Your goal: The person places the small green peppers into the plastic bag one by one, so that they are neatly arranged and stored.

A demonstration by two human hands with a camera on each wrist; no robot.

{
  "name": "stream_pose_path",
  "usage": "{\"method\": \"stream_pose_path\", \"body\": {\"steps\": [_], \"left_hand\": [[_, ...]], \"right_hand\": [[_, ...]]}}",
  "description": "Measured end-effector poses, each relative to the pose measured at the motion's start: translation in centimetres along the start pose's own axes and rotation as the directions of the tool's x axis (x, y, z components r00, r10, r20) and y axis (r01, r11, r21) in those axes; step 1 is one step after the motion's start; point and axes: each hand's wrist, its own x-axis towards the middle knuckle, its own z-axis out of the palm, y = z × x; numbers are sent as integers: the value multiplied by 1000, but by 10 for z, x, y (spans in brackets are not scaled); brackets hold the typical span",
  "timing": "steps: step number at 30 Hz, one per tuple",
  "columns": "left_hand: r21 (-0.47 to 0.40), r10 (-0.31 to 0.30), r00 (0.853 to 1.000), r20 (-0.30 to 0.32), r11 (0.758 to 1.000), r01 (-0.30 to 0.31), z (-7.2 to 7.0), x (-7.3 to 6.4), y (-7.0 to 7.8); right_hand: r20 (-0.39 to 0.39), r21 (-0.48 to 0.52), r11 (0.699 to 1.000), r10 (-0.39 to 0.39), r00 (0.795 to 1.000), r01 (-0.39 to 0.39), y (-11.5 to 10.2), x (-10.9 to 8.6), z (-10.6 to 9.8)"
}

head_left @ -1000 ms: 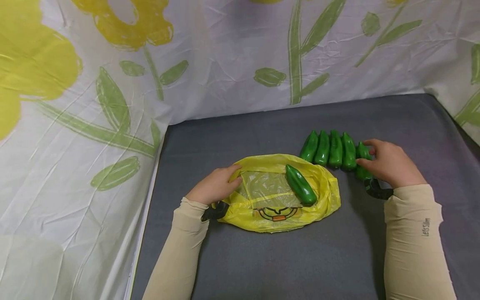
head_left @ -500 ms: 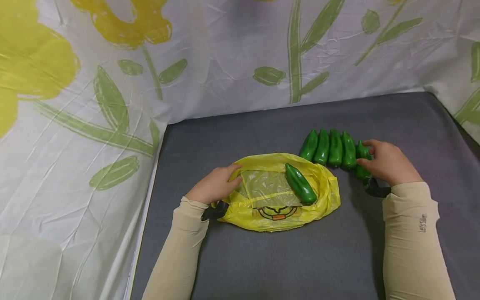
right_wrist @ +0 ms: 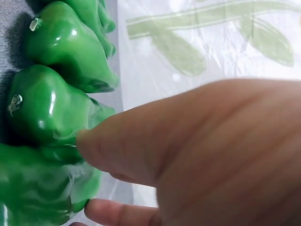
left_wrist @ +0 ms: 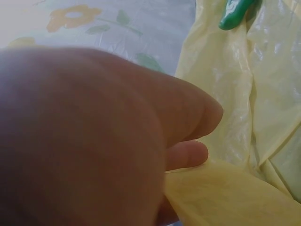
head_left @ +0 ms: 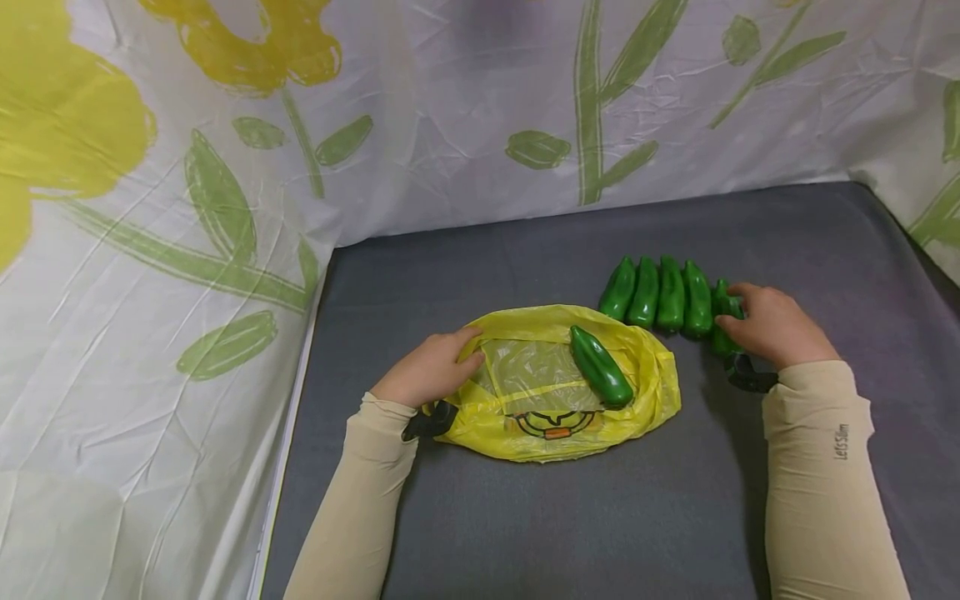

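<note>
A yellow plastic bag (head_left: 480,429) lies spread on the dark table, its mouth wide. My left hand (head_left: 431,367) grips the bag's left edge, yellow film passing between thumb and fingers in the left wrist view. One green pepper (head_left: 602,368) lies in the bag's right part. To the bag's upper right, several green peppers (head_left: 671,296) stand side by side in a row. My right hand (head_left: 776,325) is at the right end, thumb and fingers either side of the last pepper (head_left: 726,329). In the right wrist view the thumb (right_wrist: 91,146) touches green skin.
The dark grey table (head_left: 570,533) runs back to a white curtain (head_left: 450,150) printed with flowers and leaves, which also hangs along the left side. The bag's upper right rim comes right up to the near ends of the pepper row.
My right wrist has shifted slightly left, its fingers staying at the same pepper. The left hand and the bag look the same; the head view has tilted a touch.
</note>
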Motion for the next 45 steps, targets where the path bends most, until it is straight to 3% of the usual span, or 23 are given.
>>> {"method": "stream_pose_path", "body": {"steps": [21, 45], "left_hand": [[11, -8, 1000, 20, 1000, 8, 2, 2, 1], [11, -7, 1000, 19, 1000, 7, 2, 4, 0]], "right_hand": [[66, 3, 1000, 11, 998, -12, 7, 5, 5], [45, 5, 997, 75, 996, -76, 8, 4, 8]]}}
